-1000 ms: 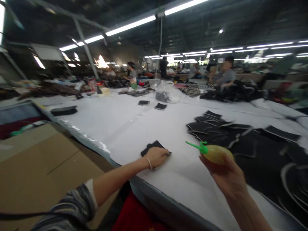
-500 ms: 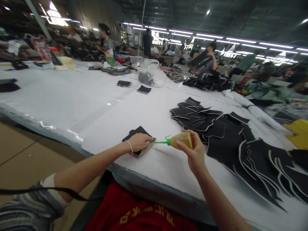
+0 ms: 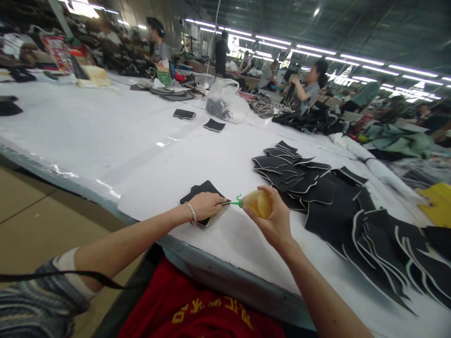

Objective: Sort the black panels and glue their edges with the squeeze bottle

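Note:
My left hand [image 3: 207, 205] rests on a black leather-like piece [image 3: 200, 185] near the table's front edge. Its fingers are closed at the piece's right corner, where a pale underside shows. The fingertips' grip is partly hidden. In my right hand [image 3: 276, 220] is a squeeze bottle [image 3: 260, 203] of amber liquid, probably glue, lying on its side. The bottle's thin green nozzle [image 3: 235, 203] points left and reaches the piece's corner beside my left fingertips. To the right of the bottle lies a spread heap of similar black pieces [image 3: 319, 190] with pale edges.
Two small black pieces [image 3: 214, 125] lie farther back on the white table [image 3: 141, 159]. Behind them stands a clear plastic bag [image 3: 225, 101]. Larger black panels [image 3: 380, 249] cover the right side, near a yellow item [image 3: 437, 202]. Several people work in the background.
My right hand has brought the bottle left, so its nozzle now reaches the piece's corner. The bottle has turned slightly. My left hand stays on the piece. The view has shifted a little.

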{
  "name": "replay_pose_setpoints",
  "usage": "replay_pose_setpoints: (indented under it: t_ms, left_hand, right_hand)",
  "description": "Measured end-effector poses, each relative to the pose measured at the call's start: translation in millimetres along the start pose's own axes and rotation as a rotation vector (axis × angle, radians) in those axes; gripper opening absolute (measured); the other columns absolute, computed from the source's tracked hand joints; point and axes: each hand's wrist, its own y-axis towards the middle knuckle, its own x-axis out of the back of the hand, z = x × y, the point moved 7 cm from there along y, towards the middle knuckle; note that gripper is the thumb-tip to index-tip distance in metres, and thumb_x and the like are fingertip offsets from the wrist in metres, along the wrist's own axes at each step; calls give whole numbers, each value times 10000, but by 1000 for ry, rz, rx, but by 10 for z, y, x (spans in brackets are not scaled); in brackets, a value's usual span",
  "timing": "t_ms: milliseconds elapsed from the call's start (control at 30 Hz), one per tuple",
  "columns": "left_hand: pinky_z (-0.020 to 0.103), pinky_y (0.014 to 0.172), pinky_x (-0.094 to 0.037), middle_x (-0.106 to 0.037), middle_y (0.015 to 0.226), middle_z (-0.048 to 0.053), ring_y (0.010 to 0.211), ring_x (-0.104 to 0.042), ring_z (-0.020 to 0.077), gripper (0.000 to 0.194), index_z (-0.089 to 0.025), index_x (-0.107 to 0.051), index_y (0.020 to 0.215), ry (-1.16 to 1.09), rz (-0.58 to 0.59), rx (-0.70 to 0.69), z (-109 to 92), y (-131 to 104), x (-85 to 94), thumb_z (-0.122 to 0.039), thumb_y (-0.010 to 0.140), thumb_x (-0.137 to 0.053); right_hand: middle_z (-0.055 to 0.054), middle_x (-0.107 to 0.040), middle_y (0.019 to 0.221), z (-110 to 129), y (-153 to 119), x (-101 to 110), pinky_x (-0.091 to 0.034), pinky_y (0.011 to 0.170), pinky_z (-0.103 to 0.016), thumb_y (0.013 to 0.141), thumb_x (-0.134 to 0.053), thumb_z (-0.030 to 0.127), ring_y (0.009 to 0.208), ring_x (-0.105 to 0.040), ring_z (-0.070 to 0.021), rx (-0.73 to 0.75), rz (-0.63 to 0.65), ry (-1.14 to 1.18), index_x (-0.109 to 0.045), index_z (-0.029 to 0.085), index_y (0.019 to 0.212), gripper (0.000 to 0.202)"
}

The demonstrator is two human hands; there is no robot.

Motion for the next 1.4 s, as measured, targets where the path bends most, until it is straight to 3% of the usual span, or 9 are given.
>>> replay_pose_setpoints:
  t_ms: [133,300,467,600,833,1000,1200,1400]
  left_hand:
    - [324,837,-474,-668,1164,53,1000,-641,255,493,-297,-545,1341,50,20,1,-15,-16,-15,-246,895,-341]
    - [343,844,-477,-641,1174,77,1002,-635,266,512,-258,-509,1372,65,27,-9,-24,-27,-42,-247,888,-342]
    - [363,859,-478,-621,1196,75,1003,-637,275,512,-265,-493,1382,64,41,2,-17,-29,-59,-255,894,-338]
    - [374,852,-481,-617,1186,90,981,-642,281,507,-256,-480,1391,73,44,-5,-16,-25,-71,-267,904,-342]
    - [357,859,-475,-612,1170,96,983,-638,271,492,-249,-473,1395,76,53,-16,-9,-25,-84,-309,924,-341]
    - [352,876,-468,-603,1187,100,989,-635,264,515,-233,-448,1414,79,63,-17,-11,-26,-81,-277,912,-344]
    - [354,908,-456,-600,1194,102,1023,-623,269,533,-215,-436,1424,68,78,-34,-28,-42,-70,-270,900,-358]
    - [338,926,-447,-587,1233,106,1050,-610,257,540,-201,-408,1441,67,95,-46,-34,-47,-54,-279,909,-353]
  right_hand:
    - [-74,-618,1067,-28,5,-28,-478,878,-425,755,-741,415,916,-606,-259,-31,26,27,-537,237,1138,469]
    - [-84,-614,1073,-70,11,7,-474,876,-433,761,-731,438,925,-604,-267,-64,-30,26,-544,226,1132,466]
    - [-60,-630,1009,-108,6,-31,-484,848,-422,732,-764,433,882,-610,-255,-109,21,85,-552,239,1115,479]
    - [-55,-624,1015,-200,24,5,-484,834,-419,709,-776,455,879,-605,-253,-168,-32,118,-554,245,1109,503]
    - [-46,-618,1010,-193,-34,-28,-479,845,-414,712,-784,447,864,-602,-241,-154,23,161,-553,249,1116,506]
    - [-62,-597,1055,-228,-53,32,-474,853,-420,730,-759,462,897,-589,-248,-159,-71,130,-539,239,1121,501]
    - [-53,-606,1040,-183,-125,-37,-480,858,-405,730,-770,442,892,-597,-241,-139,1,147,-541,247,1126,497]
    - [-57,-600,1050,-201,-157,-6,-481,834,-393,727,-762,454,892,-591,-240,-179,-70,133,-542,235,1123,503]
